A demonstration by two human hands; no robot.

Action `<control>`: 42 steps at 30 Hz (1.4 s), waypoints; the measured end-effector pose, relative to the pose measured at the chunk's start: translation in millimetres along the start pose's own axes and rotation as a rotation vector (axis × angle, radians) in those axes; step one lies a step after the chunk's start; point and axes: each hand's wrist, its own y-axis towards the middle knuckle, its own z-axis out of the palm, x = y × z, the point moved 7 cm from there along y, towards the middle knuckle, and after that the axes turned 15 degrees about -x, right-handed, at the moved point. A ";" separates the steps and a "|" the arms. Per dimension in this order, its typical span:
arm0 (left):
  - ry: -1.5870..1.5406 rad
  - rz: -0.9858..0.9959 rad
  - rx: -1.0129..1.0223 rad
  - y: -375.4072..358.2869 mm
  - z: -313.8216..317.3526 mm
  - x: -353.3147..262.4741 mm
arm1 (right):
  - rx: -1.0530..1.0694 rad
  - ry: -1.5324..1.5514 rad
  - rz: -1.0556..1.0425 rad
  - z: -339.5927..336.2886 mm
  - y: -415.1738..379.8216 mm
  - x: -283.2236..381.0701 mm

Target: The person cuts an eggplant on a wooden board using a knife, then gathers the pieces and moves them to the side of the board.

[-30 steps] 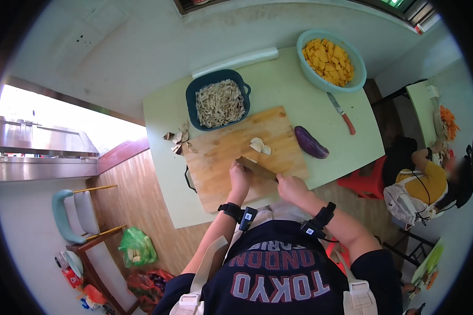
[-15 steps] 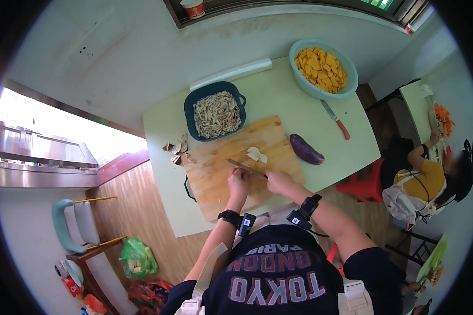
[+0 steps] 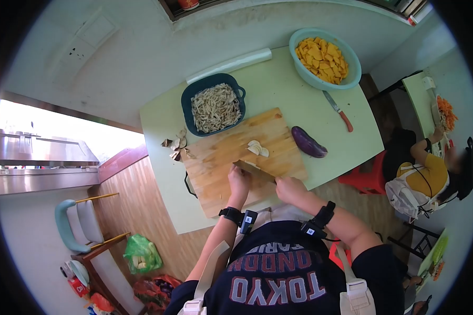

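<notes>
My right hand point(image 3: 290, 190) is wrapped round the handle of a kitchen knife point(image 3: 256, 171), whose broad blade points left over the wooden cutting board point(image 3: 215, 173). My left hand point(image 3: 239, 179) is closed on the board beside the blade's tip. Its fingertips are partly hidden, and I cannot make out what they hold. A pale sliver shows along the blade's far edge. Several pale round slices point(image 3: 258, 148) lie on the board beyond the knife. To the right of the board rests a purple eggplant point(image 3: 308, 142).
A dark teal basket point(image 3: 185, 109) of pale strips stands behind the board. Dark-edged scraps point(image 3: 176, 144) lie at its left. Farther back are a light-blue bowl point(image 3: 298, 67) of orange slices, a red-handled knife point(image 3: 338, 111) and a white roll point(image 3: 230, 65). Another person point(image 3: 425, 173) sits at the right.
The knife's handle end and my right hand have shifted slightly right and nearer to me, and the blade now shows broader. My left hand stays near the blade's tip. The camera view has tilted slightly.
</notes>
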 end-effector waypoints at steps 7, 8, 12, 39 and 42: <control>-0.011 -0.014 -0.010 2.8 -1.1 -5.0 | 0.044 -0.027 0.046 7.0 10.2 2.0; 0.000 0.001 -0.008 2.8 -0.5 -4.9 | 0.027 -0.004 0.044 9.4 12.6 4.0; 0.009 -0.006 0.031 3.9 -1.4 -9.6 | -0.031 0.054 -0.005 25.7 38.9 7.8; -0.087 0.072 -0.012 4.9 2.4 -9.3 | -0.054 0.061 0.054 24.3 22.3 -14.7; -0.052 0.017 0.063 2.7 1.4 -7.9 | -0.031 0.077 0.063 22.0 25.5 -23.2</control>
